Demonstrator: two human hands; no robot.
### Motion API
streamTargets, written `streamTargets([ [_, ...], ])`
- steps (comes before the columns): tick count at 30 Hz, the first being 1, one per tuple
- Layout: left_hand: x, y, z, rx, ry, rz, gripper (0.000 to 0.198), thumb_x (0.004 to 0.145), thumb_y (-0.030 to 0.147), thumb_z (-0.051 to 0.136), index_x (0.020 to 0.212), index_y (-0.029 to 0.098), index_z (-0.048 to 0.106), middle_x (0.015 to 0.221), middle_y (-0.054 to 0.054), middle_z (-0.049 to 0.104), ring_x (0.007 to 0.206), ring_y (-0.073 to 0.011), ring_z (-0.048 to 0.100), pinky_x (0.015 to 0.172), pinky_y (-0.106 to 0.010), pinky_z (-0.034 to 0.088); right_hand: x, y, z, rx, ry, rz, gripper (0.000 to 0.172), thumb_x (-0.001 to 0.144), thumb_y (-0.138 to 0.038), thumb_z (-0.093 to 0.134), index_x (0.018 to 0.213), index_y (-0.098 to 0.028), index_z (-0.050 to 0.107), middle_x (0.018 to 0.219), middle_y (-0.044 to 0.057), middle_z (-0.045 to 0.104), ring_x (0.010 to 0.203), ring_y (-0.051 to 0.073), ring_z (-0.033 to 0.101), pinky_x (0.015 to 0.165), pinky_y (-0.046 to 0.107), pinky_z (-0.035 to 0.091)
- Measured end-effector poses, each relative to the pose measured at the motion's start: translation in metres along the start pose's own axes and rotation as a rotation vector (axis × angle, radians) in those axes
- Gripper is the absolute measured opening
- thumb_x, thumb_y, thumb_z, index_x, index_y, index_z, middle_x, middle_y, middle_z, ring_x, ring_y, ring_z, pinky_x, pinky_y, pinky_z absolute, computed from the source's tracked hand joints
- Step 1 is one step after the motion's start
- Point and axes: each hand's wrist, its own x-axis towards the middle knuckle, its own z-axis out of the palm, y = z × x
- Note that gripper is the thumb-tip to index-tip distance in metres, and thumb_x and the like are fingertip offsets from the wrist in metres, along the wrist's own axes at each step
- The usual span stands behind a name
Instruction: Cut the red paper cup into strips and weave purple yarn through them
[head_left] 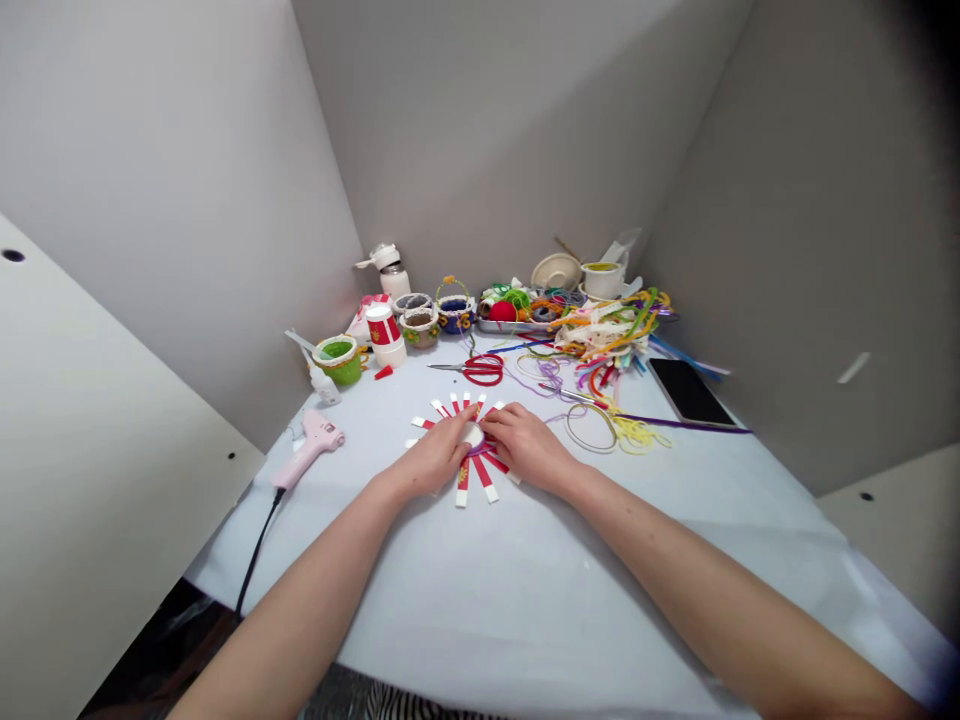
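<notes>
A paper cup cut into strips (462, 482) lies splayed on the table like a sun, its strips red with white ends. Its round white base (472, 435) faces up in the middle, with purple yarn (478, 452) around the edge. From the left, my left hand (435, 455) grips the cup at the base, thumb nearest me and fingers on the far side. My right hand (523, 440) has bent fingers pressed to the base's right edge, and its fingertips are partly hidden. Beyond the cup lie red-handled scissors (484, 370).
At left rests a pink glue gun (311, 447) with a black cord. Small woven baskets (420, 328), a red-and-white paper cup (383, 327) and a white bottle (394, 275) stand behind. Coloured pipe cleaners (607, 335), yellow yarn (637, 432) and a phone (690, 390) lie to the right.
</notes>
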Motion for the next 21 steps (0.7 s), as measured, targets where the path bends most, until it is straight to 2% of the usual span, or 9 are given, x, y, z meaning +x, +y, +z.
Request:
streamTargets([
  [5,0.001,-0.002,0.001,0.043,-0.013,0.003,0.06,0.095,0.018,0.043,0.154,0.015,0.032,0.159,-0.013,0.039,0.147,-0.0275,0.038,0.122,-0.048,0.031,-0.001,0.0,-0.002,0.047,0.04,0.012,0.039,0.087,-0.006,0.052,0.12,-0.017,0.07,0.117,0.01,0.068,0.111,0.025,0.049,0.096,0.039,0.046],
  [10,0.002,-0.004,0.001,0.051,-0.018,0.031,0.06,0.095,0.018,0.043,0.154,0.017,0.033,0.158,-0.012,0.041,0.145,-0.0264,0.039,0.122,-0.047,0.031,-0.003,0.007,-0.01,0.107,0.16,0.063,0.036,0.089,-0.007,0.049,0.114,-0.019,0.073,0.115,0.01,0.069,0.106,0.024,0.051,0.096,0.04,0.045],
  [21,0.002,-0.004,0.001,0.034,-0.011,0.024,0.06,0.094,0.018,0.045,0.154,0.017,0.033,0.157,-0.013,0.041,0.146,-0.0272,0.04,0.12,-0.047,0.033,-0.004,-0.002,0.001,0.168,0.031,0.09,0.037,0.09,-0.009,0.05,0.119,-0.02,0.07,0.119,0.008,0.068,0.108,0.024,0.049,0.094,0.039,0.04],
])
